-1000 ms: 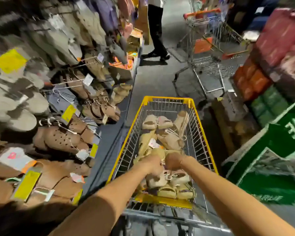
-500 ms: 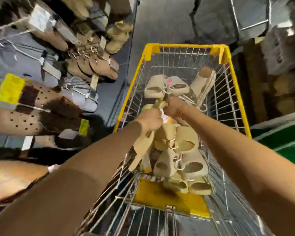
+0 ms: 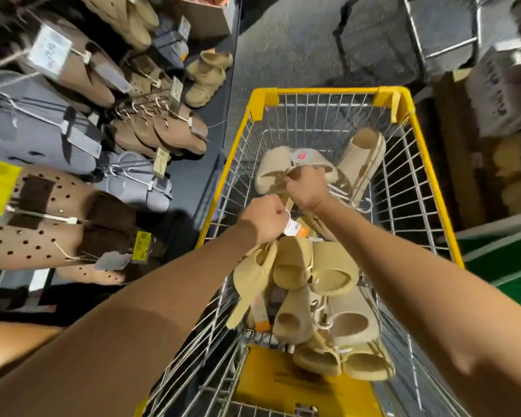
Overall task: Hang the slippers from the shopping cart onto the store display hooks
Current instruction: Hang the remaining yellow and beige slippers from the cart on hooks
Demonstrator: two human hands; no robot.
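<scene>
Tan slippers (image 3: 254,278) hanging below left hand (image 3: 263,216) fingers, above cart (image 3: 427,164)

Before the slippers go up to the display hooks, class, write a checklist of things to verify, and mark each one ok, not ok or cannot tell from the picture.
1. Left hand has a firm hold on the yellow slippers that hang below it: ok, fingers curled round their top.
2. Right hand grips something: ok, fist closed over the pale slippers, though exactly what it holds cannot tell.
3. Lifted slippers free of the rest of the pile: cannot tell, they hang against others.
4. Slippers above the yellow cart rim: not ok, both hands are inside the basket.
5. A free hook on the display: cannot tell.
</scene>
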